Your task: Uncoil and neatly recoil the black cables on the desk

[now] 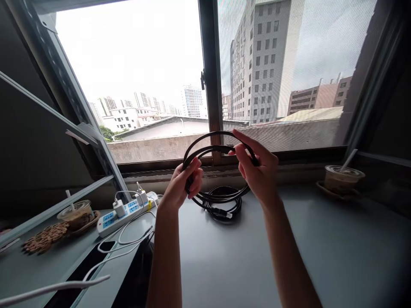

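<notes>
Between my two hands a black cable [210, 133] is held up in loose loops above the table. My left hand [186, 182] wraps round the left side of the loops, thumb on top. On the right side, my right hand [257, 164] grips the loops, its index finger stretched along the top strand. The cable's plug [224, 214], with a pale metal tip, hangs at the bottom of the loops. Behind it a coil of black cable [237, 209] rests on the table; whether it joins the held one I cannot tell.
A white power strip [104, 226] with chargers and white cords [125, 252] lies at left. Lidded drink cups stand at far left [75, 216] and far right [343, 177]. A brown patterned mat [45, 237] and metal shelf frame [80, 92] are at left. A window backs the grey table [224, 265].
</notes>
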Tool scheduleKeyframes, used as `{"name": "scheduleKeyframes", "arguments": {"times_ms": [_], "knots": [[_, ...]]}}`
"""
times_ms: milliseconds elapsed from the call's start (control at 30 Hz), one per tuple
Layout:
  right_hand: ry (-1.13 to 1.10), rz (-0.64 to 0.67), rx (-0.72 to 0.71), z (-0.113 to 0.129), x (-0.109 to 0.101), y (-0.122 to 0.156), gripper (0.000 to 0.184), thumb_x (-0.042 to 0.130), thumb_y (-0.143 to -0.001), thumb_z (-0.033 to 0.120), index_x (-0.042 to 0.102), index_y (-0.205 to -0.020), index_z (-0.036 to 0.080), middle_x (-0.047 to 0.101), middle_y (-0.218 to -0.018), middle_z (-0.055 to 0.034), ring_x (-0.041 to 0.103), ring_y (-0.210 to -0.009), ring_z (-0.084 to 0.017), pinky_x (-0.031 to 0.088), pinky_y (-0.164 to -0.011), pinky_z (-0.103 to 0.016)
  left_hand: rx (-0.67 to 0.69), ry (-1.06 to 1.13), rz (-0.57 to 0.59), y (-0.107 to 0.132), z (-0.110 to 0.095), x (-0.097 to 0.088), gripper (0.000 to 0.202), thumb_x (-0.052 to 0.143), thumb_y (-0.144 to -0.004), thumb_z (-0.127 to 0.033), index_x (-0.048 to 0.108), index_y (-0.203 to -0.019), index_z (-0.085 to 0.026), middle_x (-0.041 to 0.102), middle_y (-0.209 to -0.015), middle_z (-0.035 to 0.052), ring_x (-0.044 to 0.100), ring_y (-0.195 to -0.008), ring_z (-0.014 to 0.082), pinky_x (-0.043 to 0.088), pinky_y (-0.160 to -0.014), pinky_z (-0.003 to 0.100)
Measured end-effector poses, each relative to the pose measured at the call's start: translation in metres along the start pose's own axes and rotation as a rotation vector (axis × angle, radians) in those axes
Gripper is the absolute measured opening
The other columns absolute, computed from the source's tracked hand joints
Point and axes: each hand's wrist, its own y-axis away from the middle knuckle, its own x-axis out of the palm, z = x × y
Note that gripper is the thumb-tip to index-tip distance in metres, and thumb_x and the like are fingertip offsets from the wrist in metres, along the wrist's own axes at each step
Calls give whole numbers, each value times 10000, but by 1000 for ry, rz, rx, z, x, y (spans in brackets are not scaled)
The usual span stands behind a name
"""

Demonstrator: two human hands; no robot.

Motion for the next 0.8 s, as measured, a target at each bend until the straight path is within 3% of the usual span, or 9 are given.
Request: {"name": "scheduleKeyframes", "arguments": {"times_ms": [167,300,400,600,800], "knots": [[6,5,55,-6,-1,-1,346,597,-817,354,624,-1154,283,626,-696,9,456,-445,-70,338,-378,-200,-23,34,-7,-2,2,-1,430,641,-764,-443,358,-576,-180,228,-394,-105,190,-321,11,135,-323,147],[70,61,51,-12,0,-1,348,531,-863,339,599,-1199,276,625,-714,19,415,-425,-54,364,-402,-201,-52,106,-5,-3,2,-2,478,570,-707,-649,446,-684,-188,185,-405,-122,122,-326,18,100,-312,157],[132,52,-11,-15,0,-2,310,509,-878,319,632,-1157,263,586,-731,12,442,-493,-59,370,-456,-204,-85,97,-45,-5,1,0,512,471,-734,-700,436,-687,-191,170,-408,-120,107,-319,21,76,-304,160],[232,47,-159,-10,-1,-3,212,647,-782,301,712,-980,260,538,-720,6,441,-599,-91,351,-477,-218,-112,99,-43,-7,0,10,473,486,-768,-650,433,-678,-188,180,-417,-112,126,-321,21,51,-303,154],[280,22,-155,-7,-3,-3,168,650,-778,329,712,-912,251,556,-737,2,457,-605,-96,364,-467,-216,-28,8,-188,-7,0,20,388,510,-824,-522,439,-646,-184,220,-414,-102,157,-317,17,71,-312,157]]}}
